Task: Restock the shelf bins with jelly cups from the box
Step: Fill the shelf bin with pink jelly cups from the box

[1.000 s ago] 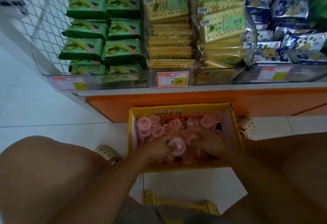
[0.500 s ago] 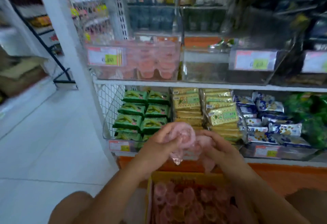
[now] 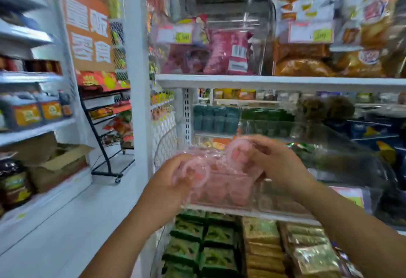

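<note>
Both hands are raised over a clear shelf bin (image 3: 222, 198) that holds pink jelly cups (image 3: 219, 187). My left hand (image 3: 173, 179) grips pink jelly cups (image 3: 195, 173) at the bin's left end. My right hand (image 3: 270, 163) grips more pink jelly cups (image 3: 236, 152) a little higher, above the bin's middle. The view is blurred, so I cannot count the cups in either hand. The yellow box is out of view.
A white shelf upright (image 3: 136, 58) stands left of the bin. Above is a shelf (image 3: 263, 81) with pink and orange snack bags. Green packets (image 3: 197, 244) and cracker packs (image 3: 285, 251) fill the shelf below. A clear neighbouring bin (image 3: 329, 146) lies to the right.
Both hands left the yellow box on the floor with handfuls of pink cups and rose to the jelly bin on the middle shelf. The view tilted up and the box dropped out of sight.
</note>
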The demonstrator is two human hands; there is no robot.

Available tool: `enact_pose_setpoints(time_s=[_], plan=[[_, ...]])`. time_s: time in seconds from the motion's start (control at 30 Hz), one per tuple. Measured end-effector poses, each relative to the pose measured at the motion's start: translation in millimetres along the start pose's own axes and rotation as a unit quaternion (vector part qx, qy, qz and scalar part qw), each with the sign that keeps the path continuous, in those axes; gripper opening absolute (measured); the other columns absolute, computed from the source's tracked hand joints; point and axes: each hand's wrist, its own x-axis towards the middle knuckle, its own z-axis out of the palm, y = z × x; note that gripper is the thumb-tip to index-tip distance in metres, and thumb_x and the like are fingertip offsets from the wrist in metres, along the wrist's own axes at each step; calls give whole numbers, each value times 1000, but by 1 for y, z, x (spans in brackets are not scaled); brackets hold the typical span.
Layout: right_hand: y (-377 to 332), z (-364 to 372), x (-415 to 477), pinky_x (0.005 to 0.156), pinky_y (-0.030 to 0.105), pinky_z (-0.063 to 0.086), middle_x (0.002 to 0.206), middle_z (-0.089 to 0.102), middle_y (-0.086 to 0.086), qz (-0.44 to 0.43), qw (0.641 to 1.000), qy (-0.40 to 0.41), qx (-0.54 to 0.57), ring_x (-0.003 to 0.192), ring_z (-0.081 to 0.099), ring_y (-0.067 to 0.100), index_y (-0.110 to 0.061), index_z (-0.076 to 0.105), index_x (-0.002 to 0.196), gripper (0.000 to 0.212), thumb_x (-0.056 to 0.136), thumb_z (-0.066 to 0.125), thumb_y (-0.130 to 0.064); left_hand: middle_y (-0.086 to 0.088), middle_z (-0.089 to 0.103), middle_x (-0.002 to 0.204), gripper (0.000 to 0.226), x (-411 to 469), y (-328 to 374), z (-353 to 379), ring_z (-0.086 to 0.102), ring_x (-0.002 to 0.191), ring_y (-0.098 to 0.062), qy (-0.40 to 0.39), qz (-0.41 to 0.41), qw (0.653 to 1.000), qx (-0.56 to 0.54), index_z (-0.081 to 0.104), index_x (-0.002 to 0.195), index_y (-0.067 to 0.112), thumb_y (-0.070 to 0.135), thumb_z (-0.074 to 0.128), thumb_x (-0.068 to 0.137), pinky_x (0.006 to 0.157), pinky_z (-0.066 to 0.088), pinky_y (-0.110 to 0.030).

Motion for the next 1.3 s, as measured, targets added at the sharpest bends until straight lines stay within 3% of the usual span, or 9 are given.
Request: enact_pose_setpoints(time_s=[0.1, 0.23, 0.57, 0.73, 0.93, 1.0, 1.13, 1.2, 1.3], plan=[[-7, 4, 79, 46, 29, 53, 77, 69, 8, -28, 978, -71, -194, 60, 65, 21, -23, 69, 103, 17, 97, 53, -23, 26, 59, 109, 31, 27, -10, -26, 59, 100, -3, 24, 14, 994, 101, 55, 103, 46, 17, 56, 93, 77, 43, -19], [15, 34, 174, 45, 26, 47, 75, 66, 5, 28, 914, -179, -364, 52, 60, 22, -14, 56, 102, 14, 97, 54, -26, 33, 53, 99, 29, 48, -16, -44, 52, 89, 22, 34, 22, 986, 161, 50, 90, 51, 23, 51, 97, 69, 37, 0], [62, 111, 269, 41, 20, 45, 72, 65, 7, 107, 877, -283, -372, 39, 46, 14, -2, 69, 106, 25, 94, 56, -20, 24, 59, 94, 20, 68, -26, -51, 58, 76, 10, 44, -10, 980, 196, 61, 102, 45, 28, 51, 96, 58, 38, -6], [74, 129, 267, 54, 28, 53, 91, 70, 6, 104, 841, -318, -425, 57, 59, 15, -7, 68, 110, 33, 93, 59, -34, 21, 62, 99, 26, 70, -25, -53, 61, 71, 1, 42, -32, 975, 214, 63, 105, 43, 21, 53, 94, 52, 40, -6], [59, 105, 264, 47, 28, 50, 89, 50, 5, 116, 870, -256, -405, 63, 61, 21, -8, 50, 105, 41, 91, 60, -45, 21, 60, 87, 21, 69, -25, -52, 59, 64, 9, 39, -40, 979, 194, 64, 100, 42, 24, 53, 95, 49, 41, -7], [57, 98, 257, 56, 27, 52, 92, 54, 4, 91, 845, -257, -460, 67, 59, 18, -7, 57, 98, 47, 92, 54, -53, 21, 60, 91, 19, 70, -25, -52, 60, 66, 8, 38, -39, 979, 196, 63, 102, 42, 27, 53, 96, 50, 43, -9], [72, 106, 248, 80, 32, 52, 105, 58, 6, 122, 823, -281, -478, 77, 56, 17, -4, 54, 131, 77, 87, 47, -67, 20, 60, 90, 18, 70, -25, -51, 59, 65, 1, 32, -45, 978, 201, 62, 102, 42, 28, 53, 97, 55, 44, -11], [71, 107, 251, 72, 33, 57, 106, 54, 3, 164, 848, -282, -418, 74, 65, 21, -4, 54, 129, 76, 86, 52, -67, 19, 60, 91, 18, 69, -25, -52, 58, 66, -1, 30, -46, 978, 202, 62, 103, 41, 27, 52, 96, 57, 45, -12], [67, 98, 261, 55, 32, 57, 130, 49, 10, 184, 858, -298, -377, 70, 70, 29, -7, 56, 125, 48, 94, 56, -43, 18, 60, 87, 18, 70, -25, -52, 56, 64, -1, 30, -51, 979, 196, 62, 104, 41, 27, 53, 96, 55, 42, -11]])
